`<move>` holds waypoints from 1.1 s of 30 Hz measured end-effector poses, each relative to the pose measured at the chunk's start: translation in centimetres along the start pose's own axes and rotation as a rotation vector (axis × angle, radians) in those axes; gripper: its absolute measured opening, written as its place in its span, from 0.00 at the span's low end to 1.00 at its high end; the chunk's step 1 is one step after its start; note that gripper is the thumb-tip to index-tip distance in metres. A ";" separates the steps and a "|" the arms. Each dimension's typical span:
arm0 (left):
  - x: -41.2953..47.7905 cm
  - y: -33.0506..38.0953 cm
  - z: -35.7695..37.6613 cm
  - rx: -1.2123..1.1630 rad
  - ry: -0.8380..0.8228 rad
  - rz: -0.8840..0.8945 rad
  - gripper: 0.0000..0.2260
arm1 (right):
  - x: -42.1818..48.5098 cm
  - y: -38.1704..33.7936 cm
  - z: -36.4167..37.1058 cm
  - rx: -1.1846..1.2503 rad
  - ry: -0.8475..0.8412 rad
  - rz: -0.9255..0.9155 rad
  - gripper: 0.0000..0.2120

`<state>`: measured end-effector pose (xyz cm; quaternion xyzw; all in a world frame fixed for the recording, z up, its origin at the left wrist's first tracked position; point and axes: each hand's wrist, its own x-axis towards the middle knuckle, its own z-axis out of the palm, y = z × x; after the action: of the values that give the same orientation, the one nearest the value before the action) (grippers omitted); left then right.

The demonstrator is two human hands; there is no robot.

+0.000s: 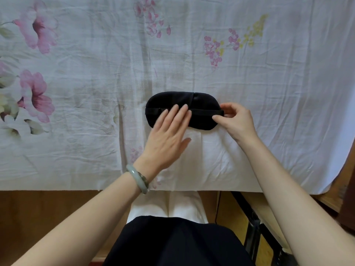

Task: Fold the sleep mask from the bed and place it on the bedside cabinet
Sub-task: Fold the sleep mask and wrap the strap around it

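Observation:
A black sleep mask (pixel 169 101) lies flat and unfolded on the flowered bed sheet (pixel 92 77), its elastic strap running across its middle. My left hand (pixel 169 133) rests flat on the mask's centre with the fingers spread, holding nothing. My right hand (pixel 235 120) pinches the mask's right end between thumb and forefinger, where the strap joins. The bedside cabinet is hard to make out; only a dark wooden piece shows at the right edge.
The bed's near edge runs across the frame below my wrists, over a wooden floor (pixel 38 217). A dark wooden piece of furniture (pixel 343 198) stands at the right. A black metal frame (pixel 253 231) sits below the bed's right corner.

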<state>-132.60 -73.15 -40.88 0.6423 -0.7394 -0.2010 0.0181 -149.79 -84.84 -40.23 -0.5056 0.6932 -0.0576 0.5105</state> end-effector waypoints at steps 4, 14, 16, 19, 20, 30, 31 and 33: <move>0.3 0.3 1.4 0.095 -0.137 -0.021 0.32 | 0.2 0.1 0.1 0.000 0.004 0.004 0.11; -1.6 -3.9 -1.7 -0.232 0.184 -0.429 0.24 | -0.3 -0.5 -0.3 0.022 -0.065 0.030 0.15; -2.2 -4.5 -2.1 -0.177 0.188 -0.397 0.23 | -0.1 -0.5 -0.2 0.022 -0.057 0.044 0.15; -2.3 -3.3 -1.4 -0.012 0.080 -0.033 0.25 | 0.0 -0.4 0.0 0.006 -0.023 0.055 0.13; -2.2 -2.6 -1.0 0.026 0.017 0.056 0.26 | -0.1 -0.4 0.1 0.013 -0.017 0.052 0.13; -0.7 -0.6 1.0 0.136 -0.073 -0.059 0.30 | -3.6 -3.1 2.1 0.195 0.031 -0.027 0.13; -0.7 -0.6 1.0 0.136 -0.071 -0.065 0.29 | -4.2 -3.5 2.6 0.187 0.044 -0.058 0.13; -0.6 -0.6 0.6 0.137 -0.057 -0.067 0.28 | -5.3 -4.3 3.9 0.158 0.061 -0.108 0.13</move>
<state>-132.09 -72.50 -41.51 0.6606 -0.7296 -0.1684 -0.0537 -144.18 -81.22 -36.06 -0.4982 0.6735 -0.1550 0.5236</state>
